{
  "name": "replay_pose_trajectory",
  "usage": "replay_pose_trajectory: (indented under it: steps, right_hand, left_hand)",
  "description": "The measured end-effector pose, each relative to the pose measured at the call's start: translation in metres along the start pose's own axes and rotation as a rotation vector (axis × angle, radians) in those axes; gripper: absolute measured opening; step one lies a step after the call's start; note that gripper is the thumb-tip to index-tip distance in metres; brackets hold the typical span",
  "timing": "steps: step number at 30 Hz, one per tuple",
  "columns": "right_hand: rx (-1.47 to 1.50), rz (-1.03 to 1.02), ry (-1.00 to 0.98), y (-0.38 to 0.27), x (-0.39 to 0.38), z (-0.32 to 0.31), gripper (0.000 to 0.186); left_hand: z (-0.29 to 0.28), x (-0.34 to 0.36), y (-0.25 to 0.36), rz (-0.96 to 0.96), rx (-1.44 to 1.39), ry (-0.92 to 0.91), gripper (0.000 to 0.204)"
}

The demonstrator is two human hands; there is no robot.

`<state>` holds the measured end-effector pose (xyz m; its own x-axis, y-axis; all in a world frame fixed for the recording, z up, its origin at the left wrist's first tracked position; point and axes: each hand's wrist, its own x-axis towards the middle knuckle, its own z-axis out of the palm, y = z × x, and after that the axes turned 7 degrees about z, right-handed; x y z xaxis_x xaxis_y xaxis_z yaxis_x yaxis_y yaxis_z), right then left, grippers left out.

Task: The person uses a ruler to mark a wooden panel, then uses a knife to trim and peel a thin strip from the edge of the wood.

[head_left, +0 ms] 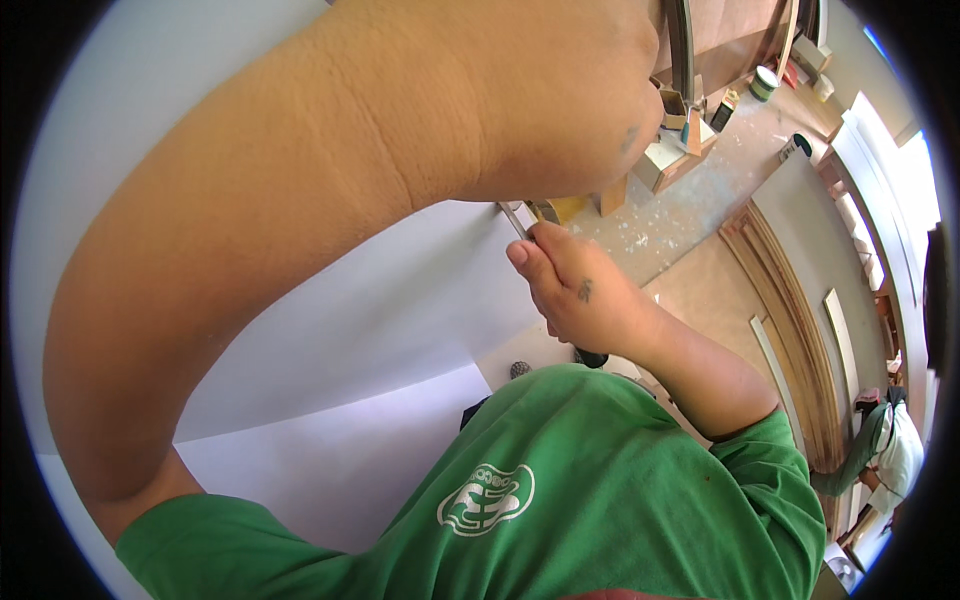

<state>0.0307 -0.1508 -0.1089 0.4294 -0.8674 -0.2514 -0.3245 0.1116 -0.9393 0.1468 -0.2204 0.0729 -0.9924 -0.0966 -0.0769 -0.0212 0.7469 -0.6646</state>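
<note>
Pinching a thin metal tool (514, 220) in right-hand fingers (535, 262); left forearm (300, 200) blocks left hand's grip.

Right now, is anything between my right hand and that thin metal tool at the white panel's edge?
Nothing visible: the right hand already pinches the thin grey metal tool against the white panel. The left hand hangs above it.
</note>
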Motion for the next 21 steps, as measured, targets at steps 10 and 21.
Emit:
replay_pose_trajectory:
  steps: [10, 21]
  right_hand:
    - [0.066, -0.018, -0.016, 0.002, -0.025, 0.000, 0.042]
    - [0.686, 0.105, 0.082, 0.050, -0.006, -0.043, 0.037]
  left_hand:
    - [-0.007, -0.009, -0.001, 0.001, 0.116, 0.151, 0.015]
    - [-0.045, 0.000, 0.007, -0.144, -0.145, -0.670, 0.014]
